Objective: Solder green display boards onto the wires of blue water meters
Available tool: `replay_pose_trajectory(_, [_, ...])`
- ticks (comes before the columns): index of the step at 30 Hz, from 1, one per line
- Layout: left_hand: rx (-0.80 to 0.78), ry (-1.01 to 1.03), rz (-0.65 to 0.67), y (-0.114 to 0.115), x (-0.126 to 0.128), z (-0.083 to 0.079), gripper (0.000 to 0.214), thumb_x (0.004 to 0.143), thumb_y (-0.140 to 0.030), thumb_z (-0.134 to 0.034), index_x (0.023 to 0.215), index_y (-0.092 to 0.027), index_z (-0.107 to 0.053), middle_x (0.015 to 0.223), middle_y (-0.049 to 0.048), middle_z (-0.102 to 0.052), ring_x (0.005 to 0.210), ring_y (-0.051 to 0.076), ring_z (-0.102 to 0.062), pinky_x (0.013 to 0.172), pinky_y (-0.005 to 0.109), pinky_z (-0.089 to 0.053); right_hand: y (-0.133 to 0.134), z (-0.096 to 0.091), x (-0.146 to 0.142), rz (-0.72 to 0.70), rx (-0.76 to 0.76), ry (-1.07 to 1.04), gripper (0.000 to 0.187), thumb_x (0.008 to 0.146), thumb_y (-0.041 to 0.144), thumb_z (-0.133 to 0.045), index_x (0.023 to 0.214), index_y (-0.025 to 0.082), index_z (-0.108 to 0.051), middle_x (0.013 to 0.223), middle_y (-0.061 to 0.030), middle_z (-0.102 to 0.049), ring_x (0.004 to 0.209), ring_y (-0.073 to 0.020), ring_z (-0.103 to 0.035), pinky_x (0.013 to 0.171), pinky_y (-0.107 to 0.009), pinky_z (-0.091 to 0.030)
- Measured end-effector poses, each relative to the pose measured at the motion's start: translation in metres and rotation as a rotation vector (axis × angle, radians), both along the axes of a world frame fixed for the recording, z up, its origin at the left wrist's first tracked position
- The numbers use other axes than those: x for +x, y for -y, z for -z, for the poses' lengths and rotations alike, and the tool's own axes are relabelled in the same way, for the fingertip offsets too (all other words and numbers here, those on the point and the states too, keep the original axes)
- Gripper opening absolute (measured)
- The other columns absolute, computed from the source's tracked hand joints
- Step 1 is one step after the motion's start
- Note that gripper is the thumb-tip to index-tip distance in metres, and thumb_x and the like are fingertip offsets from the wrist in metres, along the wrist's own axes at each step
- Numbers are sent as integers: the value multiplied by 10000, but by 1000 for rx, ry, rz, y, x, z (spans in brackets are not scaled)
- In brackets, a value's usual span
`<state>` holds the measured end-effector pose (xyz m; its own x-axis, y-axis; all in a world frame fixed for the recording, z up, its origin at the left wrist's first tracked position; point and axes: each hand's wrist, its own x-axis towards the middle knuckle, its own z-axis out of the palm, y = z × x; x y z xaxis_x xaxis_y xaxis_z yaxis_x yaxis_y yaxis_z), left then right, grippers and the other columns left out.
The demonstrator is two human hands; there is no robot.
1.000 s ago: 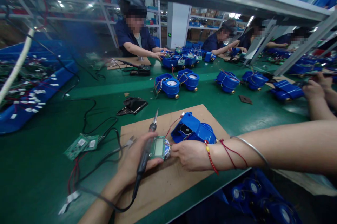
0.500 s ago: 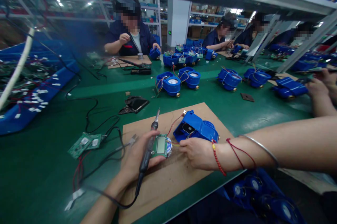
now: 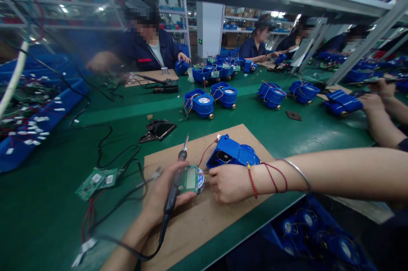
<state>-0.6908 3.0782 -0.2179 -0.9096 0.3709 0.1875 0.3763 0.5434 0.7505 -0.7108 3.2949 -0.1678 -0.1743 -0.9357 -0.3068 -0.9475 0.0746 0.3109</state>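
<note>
My left hand (image 3: 161, 196) is closed round a black soldering iron (image 3: 174, 186), its tip pointing up and away, and its fingers also grip a green circuit board with a small display (image 3: 190, 179). My right hand (image 3: 228, 183) is closed in a pinch at the board's right edge, beside a solder spool (image 3: 200, 179); what it pinches is too small to name. A blue meter housing (image 3: 232, 154) lies just behind my right hand, joined to the board by red wires. All rest on a brown cardboard mat (image 3: 204, 215).
Two loose green boards (image 3: 95, 182) with wires lie left of the mat, a black iron stand (image 3: 157, 130) behind it. Blue meters (image 3: 200, 104) stand mid-table. A blue bin of parts (image 3: 28, 122) is at left. Other people work opposite and at right (image 3: 379, 114).
My hands, board and iron have barely moved. The person opposite has drawn the arms back from the meters and now reaches out to the left.
</note>
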Motion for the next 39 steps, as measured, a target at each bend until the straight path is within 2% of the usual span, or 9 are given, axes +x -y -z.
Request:
replay_pose_trajectory(3, [29, -25, -9, 0, -1, 5, 605, 684, -338, -681, 1179, -276, -339, 1201, 48, -467, 1131, 235, -438, 996, 409, -340, -4, -12, -3, 22, -174, 188, 123, 882, 275, -417, 882, 218, -526, 771, 44, -618, 789, -93, -533, 725, -245, -370])
replay_pose_trajectory(6, [27, -32, -15, 0, -1, 7, 602, 681, -347, -683, 1175, -269, -348, 1198, 55, -470, 1121, 243, -446, 982, 409, -352, -5, -24, 1, 141, -327, 302, 138, 895, 274, -392, 922, 197, -504, 823, 26, -619, 774, -89, -540, 708, -244, -368])
replay_pose_trajectory(10, [-17, -10, -1, 2, 0, 2, 605, 689, -370, -672, 1185, -273, -340, 1213, 58, -463, 1124, 251, -446, 971, 404, -367, -5, -33, 14, 161, -449, 456, 125, 899, 249, -393, 874, 208, -508, 842, 49, -608, 817, -71, -528, 751, -221, -360])
replay_pose_trajectory(15, [-23, -1, 1, 2, 0, 2, 607, 690, -380, -670, 1184, -260, -339, 1205, 73, -474, 1115, 255, -455, 953, 404, -376, -2, -40, 25, 277, -680, 749, 144, 898, 236, -387, 875, 154, -503, 808, -6, -561, 763, -89, -485, 721, -191, -385])
replay_pose_trajectory(20, [65, 2, 15, 1, 1, 10, 618, 694, -348, -672, 1206, -286, -332, 1244, 47, -445, 1153, 232, -417, 979, 386, -344, 8, -26, 36, 302, -883, 945, 145, 886, 255, -414, 869, 150, -514, 813, -20, -527, 760, -94, -471, 706, -197, -385])
replay_pose_trajectory(26, [355, -114, -25, 9, 3, -1, 688, 648, -388, -707, 1210, -215, -349, 1275, 117, -412, 1220, 287, -339, 1052, 459, -239, 23, 0, 54, 774, -1216, 1177, 183, 881, 313, -423, 822, 167, -516, 674, 32, -482, 582, -67, -418, 539, -186, -342])
replay_pose_trajectory(30, [587, -233, -192, 6, 30, -21, 540, 711, -203, -639, 1159, -185, -337, 1152, 161, -493, 1067, 308, -498, 963, 542, -336, 27, 10, 59, 857, -1316, 1221, 189, 871, 321, -441, 794, 168, -523, 699, 20, -513, 635, -82, -455, 581, -205, -358])
replay_pose_trajectory(34, [649, -135, -347, -14, 64, -31, 449, 691, -93, -632, 1071, -163, -405, 1050, 124, -549, 907, 224, -582, 899, 374, -439, 28, 19, 61, 908, -1308, 1209, 193, 870, 329, -442, 795, 170, -521, 673, 24, -506, 607, -81, -455, 563, -205, -358])
replay_pose_trajectory(39, [568, -173, -335, -30, 74, -28, 391, 721, -58, -594, 1053, -163, -417, 987, 80, -578, 810, 145, -603, 779, 234, -499, 27, 25, 63, 883, -1262, 1171, 190, 875, 317, -432, 802, 173, -533, 685, 19, -532, 621, -85, -475, 567, -204, -358])
